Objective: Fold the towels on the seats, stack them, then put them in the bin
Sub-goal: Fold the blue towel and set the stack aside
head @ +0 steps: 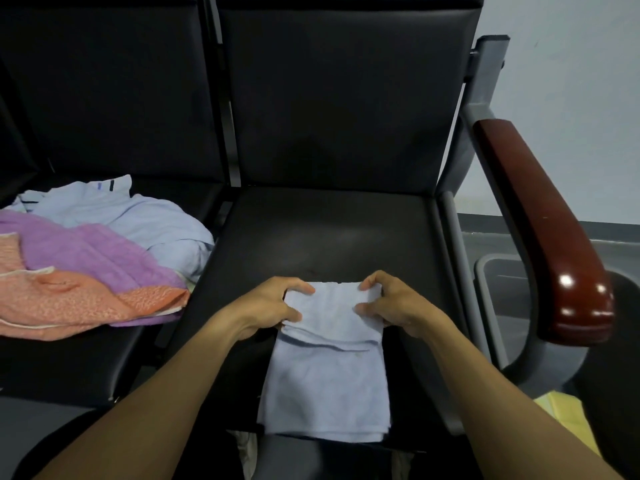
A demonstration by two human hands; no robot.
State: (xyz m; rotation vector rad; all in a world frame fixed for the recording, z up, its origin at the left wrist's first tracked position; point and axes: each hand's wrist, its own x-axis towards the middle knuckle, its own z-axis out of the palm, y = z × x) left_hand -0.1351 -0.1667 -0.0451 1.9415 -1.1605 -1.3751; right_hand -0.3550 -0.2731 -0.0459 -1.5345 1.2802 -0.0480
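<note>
black seat (332,237), wooden armrest (540,223) at 3 o'clock, pale wall (571,98) behind | left hand (266,306) and right hand (394,303) pinch far fold of light blue towel (329,375) at 6 o'clock | unfolded towels (86,258) heaped at 9 o'clock | grey bin (498,292) half hidden behind armrest, yellow item (568,420) cut off
</note>
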